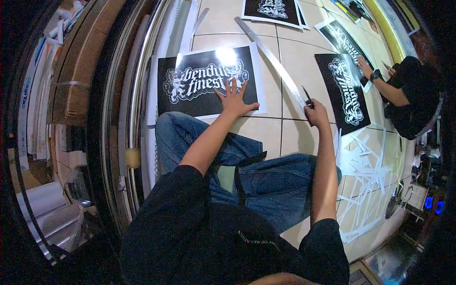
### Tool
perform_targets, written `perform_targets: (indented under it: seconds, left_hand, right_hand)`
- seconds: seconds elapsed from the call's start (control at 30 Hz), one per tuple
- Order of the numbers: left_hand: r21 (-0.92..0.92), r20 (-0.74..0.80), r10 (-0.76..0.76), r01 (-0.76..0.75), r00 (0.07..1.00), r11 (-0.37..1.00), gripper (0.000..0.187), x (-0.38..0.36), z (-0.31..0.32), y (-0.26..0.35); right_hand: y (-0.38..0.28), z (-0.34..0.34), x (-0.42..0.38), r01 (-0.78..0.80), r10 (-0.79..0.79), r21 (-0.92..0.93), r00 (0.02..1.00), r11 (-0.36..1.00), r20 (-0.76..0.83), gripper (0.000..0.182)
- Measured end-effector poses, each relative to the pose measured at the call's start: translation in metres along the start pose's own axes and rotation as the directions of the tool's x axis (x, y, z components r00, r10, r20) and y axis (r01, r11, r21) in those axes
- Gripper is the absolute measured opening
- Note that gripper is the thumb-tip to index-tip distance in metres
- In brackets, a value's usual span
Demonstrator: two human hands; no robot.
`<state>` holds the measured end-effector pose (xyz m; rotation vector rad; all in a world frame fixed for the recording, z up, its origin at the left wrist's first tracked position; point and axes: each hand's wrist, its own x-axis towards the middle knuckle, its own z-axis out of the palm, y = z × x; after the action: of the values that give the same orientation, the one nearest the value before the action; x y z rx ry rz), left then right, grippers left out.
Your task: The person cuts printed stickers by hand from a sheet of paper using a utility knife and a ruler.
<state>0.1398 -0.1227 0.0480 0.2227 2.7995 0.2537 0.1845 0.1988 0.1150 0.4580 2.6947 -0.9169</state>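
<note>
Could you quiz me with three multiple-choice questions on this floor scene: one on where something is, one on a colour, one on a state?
1. Where does the left hand rest?
A. on the black print
B. on the pile of paper strips
C. on the knee

2. What colour is the lettering on that print?
A. red
B. white
C. yellow

3. How is the right hand?
A. flat and open
B. closed around a slim dark tool
C. out of view

Answers: 1 A, the fingers spread on the print's lower right part. 2 B, white letters on black. 3 B, the fist grips the tool beside the long metal ruler.
</note>
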Motion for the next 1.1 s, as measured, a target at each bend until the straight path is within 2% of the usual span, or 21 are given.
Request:
perform_targets:
  seconds: [0.03, 0.07, 0.13, 0.17, 0.23, 0.3, 0.37, 0.47, 0.53, 0.6, 0.63, 0.7, 0.73, 0.77, 0.8, 0.9, 0.97, 1.0, 1.03, 1.07, 1.1]
  left_hand:
    - [0.017, -0.008, 0.013, -0.013, 1.000, 1.000, 0.103, 0.001, 0.001, -0.001]
    - [0.015, -0.003, 0.017, -0.017, 1.000, 1.000, 0.103, 0.003, 0.004, -0.003]
    - [-0.017, -0.080, 0.019, -0.020, 0.997, 1.000, 0.088, 0.014, 0.015, -0.008]
    - [-0.018, -0.077, 0.021, -0.023, 0.997, 1.000, 0.088, 0.017, 0.016, -0.009]
    - [0.029, -0.112, 0.052, -0.049, 0.992, 0.998, 0.081, 0.013, 0.012, -0.009]
    - [0.024, -0.136, 0.069, -0.066, 0.988, 0.998, 0.082, 0.015, 0.020, -0.014]
    - [-0.034, -0.213, 0.080, -0.089, 0.974, 0.995, 0.083, 0.016, 0.028, -0.017]
    - [-0.014, -0.255, 0.094, -0.100, 0.962, 0.995, 0.086, 0.021, 0.041, -0.019]
    - [0.000, -0.272, 0.097, -0.101, 0.958, 0.995, 0.086, 0.019, 0.042, -0.017]
    - [-0.016, -0.262, 0.104, -0.112, 0.960, 0.994, 0.075, 0.018, 0.036, -0.017]
    - [-0.017, -0.262, 0.102, -0.111, 0.959, 0.994, 0.075, 0.019, 0.036, -0.016]
    - [-0.093, -0.302, 0.058, -0.090, 0.952, 0.992, 0.063, 0.024, 0.035, -0.017]
    - [-0.090, -0.305, 0.063, -0.095, 0.950, 0.991, 0.063, 0.029, 0.033, -0.019]
    - [-0.175, -0.375, 0.024, -0.097, 0.927, 0.980, 0.058, 0.034, 0.032, -0.021]
    - [-0.261, -0.437, -0.021, -0.104, 0.899, 0.960, 0.054, 0.039, 0.030, -0.022]
    - [-0.183, -0.474, -0.032, -0.063, 0.880, 0.981, 0.051, 0.046, 0.017, -0.024]
    - [-0.244, -0.414, -0.039, -0.070, 0.909, 0.967, 0.058, 0.050, 0.009, -0.025]
    - [-0.170, -0.454, 0.063, -0.156, 0.889, 0.973, 0.063, 0.054, 0.010, -0.027]
    - [-0.095, -0.485, 0.164, -0.238, 0.859, 0.967, 0.069, 0.058, 0.011, -0.028]
    - [-0.078, -0.413, 0.259, -0.317, 0.873, 0.945, 0.074, 0.066, 0.011, -0.032]
    - [-0.080, -0.405, 0.265, -0.322, 0.875, 0.943, 0.074, 0.075, 0.013, -0.037]
  right_hand:
    - [-0.010, 0.004, -0.002, -0.021, 0.017, 0.090, 0.999, 0.996, 0.044, 0.035]
    - [-0.013, 0.016, -0.003, 0.159, -0.160, -0.072, 0.987, 0.985, -0.005, 0.034]
    - [-0.036, 0.034, -0.015, 0.043, -0.042, 0.027, 0.999, 0.999, -0.011, 0.033]
    - [-0.042, 0.040, -0.017, 0.008, -0.006, 0.057, 0.999, 0.998, -0.038, 0.032]
    - [-0.045, 0.047, -0.016, -0.002, 0.003, 0.051, 1.000, 0.999, -0.031, 0.033]
    - [-0.050, 0.053, -0.012, 0.014, -0.010, 0.222, 1.000, 0.975, -0.020, 0.033]
    - [-0.056, 0.047, -0.006, 0.054, -0.046, 0.125, 0.997, 0.991, -0.066, 0.030]
    - [-0.088, 0.017, -0.009, -0.016, 0.017, 0.116, 1.000, 0.993, -0.007, 0.027]
    - [-0.104, 0.010, -0.019, -0.005, 0.008, 0.136, 1.000, 0.991, -0.019, 0.027]
    - [-0.122, 0.007, -0.031, -0.023, 0.025, 0.154, 1.000, 0.988, -0.011, 0.029]
    - [-0.112, 0.019, -0.029, 0.059, -0.058, 0.078, 0.998, 0.995, -0.015, 0.031]
    - [-0.094, 0.061, -0.035, 0.023, -0.022, 0.052, 0.999, 0.998, -0.024, 0.029]
    - [-0.090, 0.079, -0.042, 0.000, -0.001, 0.064, 1.000, 0.998, 0.020, 0.029]
    - [-0.085, 0.096, -0.051, -0.026, 0.021, 0.076, 0.998, 0.997, 0.063, 0.030]
    - [-0.077, 0.115, -0.057, -0.022, 0.019, 0.123, 0.999, 0.992, 0.026, 0.031]
    - [-0.063, 0.145, -0.067, -0.053, 0.051, 0.253, 0.999, 0.966, 0.014, 0.036]
    - [-0.066, 0.146, -0.066, 0.096, -0.074, 0.171, 0.988, 0.981, -0.132, 0.036]
    - [-0.067, 0.148, -0.059, 0.315, -0.253, 0.115, 0.893, 0.942, -0.372, 0.032]
    - [-0.064, 0.147, -0.057, 0.309, -0.246, 0.118, 0.894, 0.944, -0.375, 0.032]
    - [-0.059, 0.145, -0.055, 0.161, -0.112, 0.150, 0.950, 0.976, -0.292, 0.031]
    - [-0.060, 0.140, -0.056, 0.005, 0.030, 0.167, 0.979, 0.986, -0.202, 0.030]
